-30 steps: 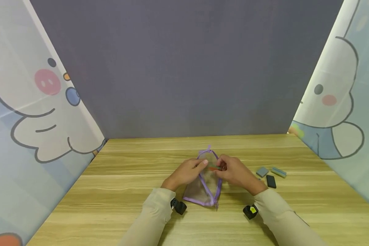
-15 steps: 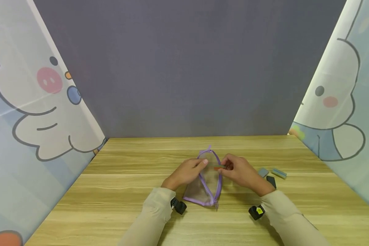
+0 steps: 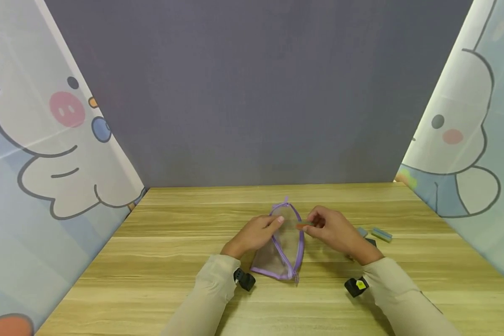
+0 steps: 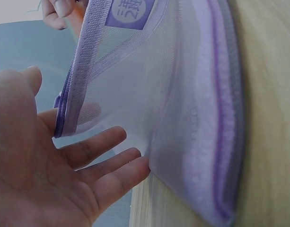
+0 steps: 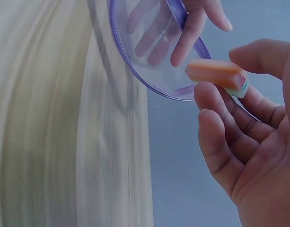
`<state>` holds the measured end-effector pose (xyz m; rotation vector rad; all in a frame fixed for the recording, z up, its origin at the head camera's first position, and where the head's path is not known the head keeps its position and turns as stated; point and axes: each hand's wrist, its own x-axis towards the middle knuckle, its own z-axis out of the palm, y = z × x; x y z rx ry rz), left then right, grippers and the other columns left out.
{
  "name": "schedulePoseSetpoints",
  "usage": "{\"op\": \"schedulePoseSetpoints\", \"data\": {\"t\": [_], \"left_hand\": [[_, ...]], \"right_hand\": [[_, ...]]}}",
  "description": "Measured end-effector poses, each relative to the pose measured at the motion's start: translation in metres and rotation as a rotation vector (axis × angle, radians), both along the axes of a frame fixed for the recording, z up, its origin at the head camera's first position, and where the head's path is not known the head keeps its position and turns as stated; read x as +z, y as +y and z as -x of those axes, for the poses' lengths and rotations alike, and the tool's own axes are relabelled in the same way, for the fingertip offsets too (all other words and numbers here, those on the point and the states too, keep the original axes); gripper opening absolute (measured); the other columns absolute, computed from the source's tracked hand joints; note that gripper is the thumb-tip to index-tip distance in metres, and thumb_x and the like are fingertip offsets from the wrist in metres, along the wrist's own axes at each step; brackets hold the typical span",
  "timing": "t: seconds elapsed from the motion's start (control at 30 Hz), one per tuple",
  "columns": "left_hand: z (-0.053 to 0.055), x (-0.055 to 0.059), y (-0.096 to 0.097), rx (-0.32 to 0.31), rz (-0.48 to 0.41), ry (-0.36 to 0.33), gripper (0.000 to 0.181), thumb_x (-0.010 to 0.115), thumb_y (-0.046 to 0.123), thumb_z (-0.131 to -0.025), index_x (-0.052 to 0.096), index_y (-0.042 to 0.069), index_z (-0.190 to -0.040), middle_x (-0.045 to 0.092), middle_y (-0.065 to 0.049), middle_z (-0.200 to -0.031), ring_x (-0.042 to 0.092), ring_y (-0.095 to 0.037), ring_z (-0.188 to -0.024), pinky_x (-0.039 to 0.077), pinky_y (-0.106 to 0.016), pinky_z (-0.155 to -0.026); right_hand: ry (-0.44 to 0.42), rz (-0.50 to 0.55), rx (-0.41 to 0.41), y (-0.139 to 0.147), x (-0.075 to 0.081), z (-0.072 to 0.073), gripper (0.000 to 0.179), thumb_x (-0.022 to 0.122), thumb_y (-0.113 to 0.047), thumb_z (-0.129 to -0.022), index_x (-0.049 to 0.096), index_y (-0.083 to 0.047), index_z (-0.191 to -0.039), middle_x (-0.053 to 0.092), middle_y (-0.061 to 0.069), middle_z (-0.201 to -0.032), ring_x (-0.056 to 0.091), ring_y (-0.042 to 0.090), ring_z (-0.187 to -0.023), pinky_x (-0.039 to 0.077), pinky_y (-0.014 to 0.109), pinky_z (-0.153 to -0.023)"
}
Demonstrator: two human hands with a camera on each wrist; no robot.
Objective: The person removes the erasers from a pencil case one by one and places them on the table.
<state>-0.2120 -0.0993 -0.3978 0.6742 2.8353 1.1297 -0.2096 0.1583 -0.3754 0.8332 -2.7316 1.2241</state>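
A mesh zipper pouch (image 3: 273, 259) with purple edging stands unzipped on the table. My left hand (image 3: 256, 233) supports its rim with extended fingers. In the left wrist view, one finger (image 4: 92, 112) shows through the mesh while the others lie against the outside; the thumb is apart from the rim. Just right of the pouch's mouth, my right hand (image 3: 333, 231) pinches a small orange-and-green eraser (image 5: 215, 72) between thumb and fingertips. A watermelon-like print marks its end. It is raised above the table, near the purple zipper edge (image 5: 135, 71).
Right of my right forearm lie a blue-grey block (image 3: 362, 232), a longer grey-green block (image 3: 381, 234) and a black item (image 3: 371, 242), partly hidden. A dark grey panel (image 3: 252, 93) closes off the table's back; cartoon-printed sheets (image 3: 67, 154) flank the sides.
My right hand has drawn back rightward from the pouch's mouth, still pinching the eraser. The forearm now covers more of the black item and the blue-grey block. My left hand stays put.
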Motion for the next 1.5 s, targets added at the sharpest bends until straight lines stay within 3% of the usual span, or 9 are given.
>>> {"op": "schedulePoseSetpoints", "data": {"t": [0.13,0.27,0.6,0.83,0.97,1.1,1.3,1.4,1.5], "left_hand": [[-0.001,-0.001,-0.001,0.003,0.008,-0.004,0.059,0.034,0.055,-0.106,0.071,0.01,-0.105,0.062,0.004,-0.089,0.059,-0.013,-0.087,0.049,-0.035,-0.078],[0.0,-0.001,-0.002,0.0,0.02,0.014,0.06,0.033,0.056,-0.106,0.064,0.008,-0.088,0.048,0.002,-0.072,0.051,-0.014,-0.072,0.044,-0.033,-0.069],[0.003,-0.002,-0.002,-0.01,0.012,0.026,0.056,0.034,0.054,-0.107,0.061,0.01,-0.084,0.043,0.004,-0.069,0.051,-0.013,-0.071,0.045,-0.032,-0.068],[0.001,0.0,-0.003,-0.001,-0.003,0.04,0.053,0.036,0.054,-0.106,0.059,0.012,-0.081,0.042,0.004,-0.067,0.045,-0.011,-0.063,0.041,-0.029,-0.062],[-0.001,0.001,-0.004,-0.001,0.004,0.043,0.052,0.036,0.054,-0.106,0.063,0.013,-0.086,0.042,0.005,-0.066,0.048,-0.011,-0.065,0.043,-0.03,-0.065],[-0.001,0.0,-0.003,0.006,0.026,0.056,0.052,0.036,0.053,-0.106,0.072,0.016,-0.104,0.056,0.006,-0.077,0.057,-0.011,-0.079,0.048,-0.033,-0.076],[0.0,-0.002,-0.001,0.011,0.077,0.076,0.05,0.036,0.052,-0.107,0.071,0.017,-0.11,0.052,0.003,-0.071,0.056,-0.014,-0.077,0.047,-0.033,-0.073],[-0.001,-0.003,-0.001,0.026,0.109,0.087,0.047,0.041,0.05,-0.106,0.072,0.018,-0.122,0.068,0.005,-0.09,0.063,-0.013,-0.089,0.05,-0.034,-0.081],[-0.002,-0.001,0.0,0.026,0.143,0.104,0.045,0.047,0.045,-0.105,0.067,0.016,-0.133,0.071,0.003,-0.117,0.065,-0.016,-0.106,0.051,-0.037,-0.092]], "right_hand": [[-0.031,0.026,0.015,0.003,0.0,-0.002,0.02,0.07,-0.029,-0.096,0.063,-0.011,-0.102,0.066,0.002,-0.082,0.064,0.024,-0.074,0.051,0.031,-0.06],[-0.069,0.062,0.017,0.009,-0.002,-0.002,0.02,0.068,-0.028,-0.098,0.063,-0.009,-0.105,0.068,0.01,-0.086,0.066,0.031,-0.075,0.053,0.031,-0.06],[-0.069,0.058,0.005,0.026,-0.001,0.002,0.028,0.063,-0.029,-0.101,0.063,-0.004,-0.114,0.071,0.009,-0.092,0.066,0.025,-0.078,0.055,0.031,-0.062],[-0.062,0.063,0.028,0.03,-0.002,0.006,0.025,0.062,-0.027,-0.102,0.063,-0.006,-0.115,0.075,-0.004,-0.093,0.066,0.021,-0.077,0.054,0.031,-0.062],[-0.061,0.07,0.025,0.032,-0.002,0.005,0.027,0.062,-0.025,-0.101,0.063,-0.003,-0.117,0.074,-0.003,-0.091,0.066,0.02,-0.076,0.054,0.03,-0.061],[-0.057,0.062,0.009,0.035,-0.003,0.005,0.027,0.062,-0.023,-0.101,0.063,-0.002,-0.118,0.074,-0.003,-0.09,0.066,0.019,-0.076,0.054,0.03,-0.061],[-0.087,0.058,0.006,0.038,-0.001,0.004,0.026,0.06,-0.024,-0.102,0.064,-0.003,-0.118,0.073,-0.003,-0.09,0.066,0.026,-0.079,0.054,0.03,-0.063],[-0.109,0.065,0.008,0.038,0.0,0.005,0.025,0.06,-0.023,-0.103,0.064,-0.004,-0.118,0.074,-0.002,-0.09,0.066,0.031,-0.082,0.054,0.031,-0.064],[-0.11,0.056,-0.01,0.039,0.001,0.006,0.024,0.06,-0.022,-0.103,0.064,-0.005,-0.118,0.073,-0.002,-0.089,0.066,0.028,-0.081,0.054,0.031,-0.064]]}}
